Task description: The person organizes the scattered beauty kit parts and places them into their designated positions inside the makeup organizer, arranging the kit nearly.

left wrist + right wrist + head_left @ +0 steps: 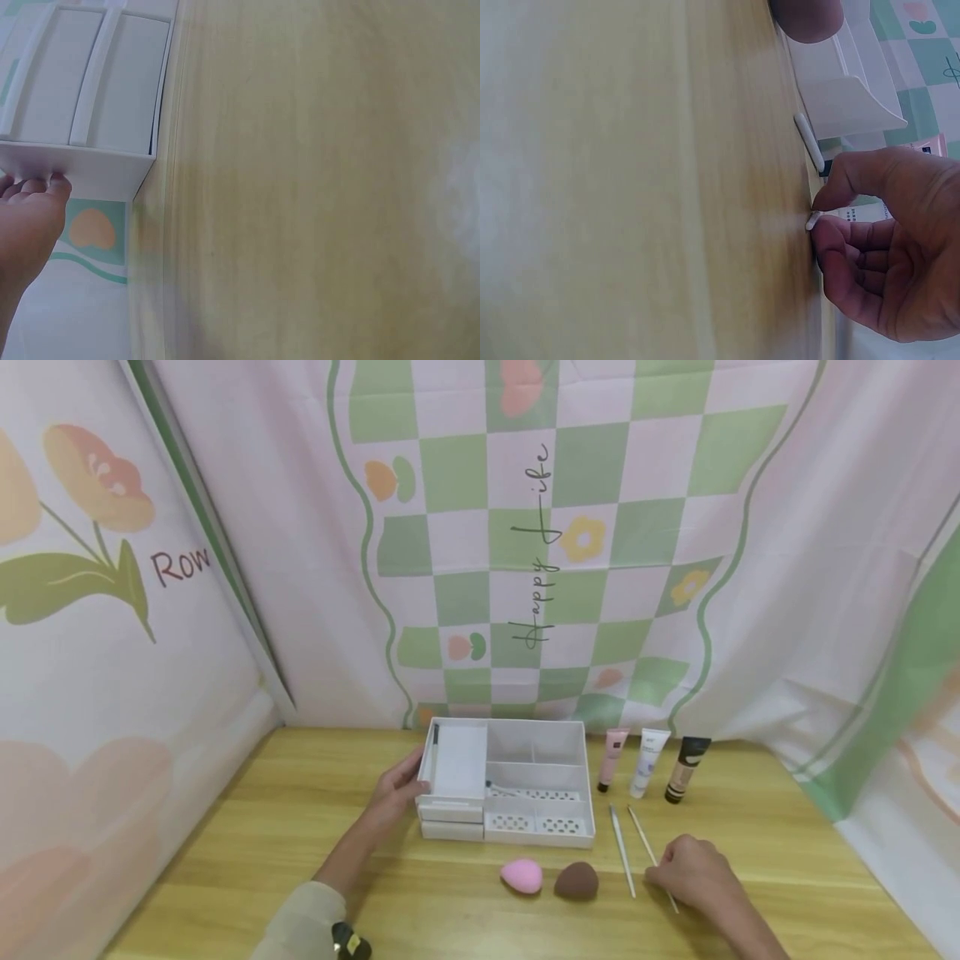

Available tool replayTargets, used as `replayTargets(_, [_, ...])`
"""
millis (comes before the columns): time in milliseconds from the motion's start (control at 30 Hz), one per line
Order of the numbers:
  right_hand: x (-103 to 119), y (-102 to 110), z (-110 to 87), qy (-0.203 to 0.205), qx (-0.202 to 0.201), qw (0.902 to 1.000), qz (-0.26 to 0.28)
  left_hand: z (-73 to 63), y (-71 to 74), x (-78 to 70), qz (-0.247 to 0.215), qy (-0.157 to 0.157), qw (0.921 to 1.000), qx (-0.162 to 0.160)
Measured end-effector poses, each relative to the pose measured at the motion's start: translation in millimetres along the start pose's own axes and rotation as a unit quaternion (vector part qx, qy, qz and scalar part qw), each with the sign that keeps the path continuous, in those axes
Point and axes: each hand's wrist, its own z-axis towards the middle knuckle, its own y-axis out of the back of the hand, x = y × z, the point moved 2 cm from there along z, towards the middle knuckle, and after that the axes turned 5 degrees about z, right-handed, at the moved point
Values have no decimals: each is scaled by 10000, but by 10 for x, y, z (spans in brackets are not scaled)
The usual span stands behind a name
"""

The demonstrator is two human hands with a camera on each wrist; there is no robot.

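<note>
My right hand point(690, 870) pinches a thin white stick point(643, 835) between thumb and forefinger at the table's right. In the right wrist view the stick's end point(813, 220) shows between the fingertips; its kind is unclear. Left of it lies a second slim white stick point(622, 852), with a dark end in the right wrist view. My left hand point(396, 792) rests against the left side of a white desktop organizer point(536, 724), its thumb near the front corner. In the left wrist view the fingertips touch the outer side wall beside the drawers point(124, 82).
A pink makeup sponge point(522, 877) and a brown one point(577, 882) lie in front of the organizer. A pink tube point(612, 758), a white tube point(648, 763) and a black-and-beige tube point(686, 768) lie to its right. A printed curtain point(525, 543) hangs behind.
</note>
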Motion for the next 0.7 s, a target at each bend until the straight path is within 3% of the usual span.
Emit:
replayTargets(233, [-6,0,8,-132,123,9998,-7,-4,-2,-1,46,-31,10000,34])
replayTargets(367, [-41,6,26,-14,143,9999,66,-10,-2,-6,33,-59,10000,72])
replayTargets(567, [-147,37,50,-80,430,9960,778,-10,-2,-3,26,-18,10000,31])
replayTargets(700, [-170,60,83,-230,594,9934,957,-17,-5,-15,55,-17,10000,-26])
